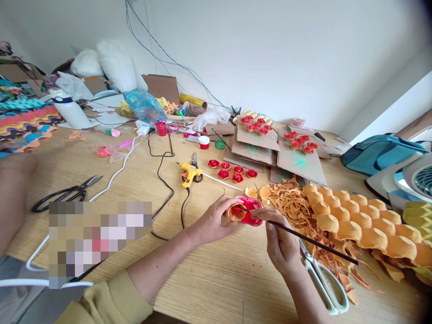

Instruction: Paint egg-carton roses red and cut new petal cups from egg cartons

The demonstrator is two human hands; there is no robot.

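My left hand (216, 219) pinches an orange egg-carton flower (236, 213) whose inside is partly painted red. In my right hand (281, 238) is a dark, long-handled paintbrush (313, 242), its tip inside the flower. Just behind the flower sits a red paint dish (253, 217), partly covered by my right fingers. Two unpainted orange flower pieces (251, 192) lie beyond the dish. Farther back, several red painted flowers (238, 169) rest on the table. Green-handled scissors (326, 281) lie beside my right wrist.
Orange egg cartons (354, 216) and carton scraps (286, 200) cover the right side. A yellow glue gun (190, 174) with its cord lies mid-table. Black scissors (69, 193) are at left, near another person's arm (13, 198). Cardboard sheets (297, 164) with red flowers stand behind.
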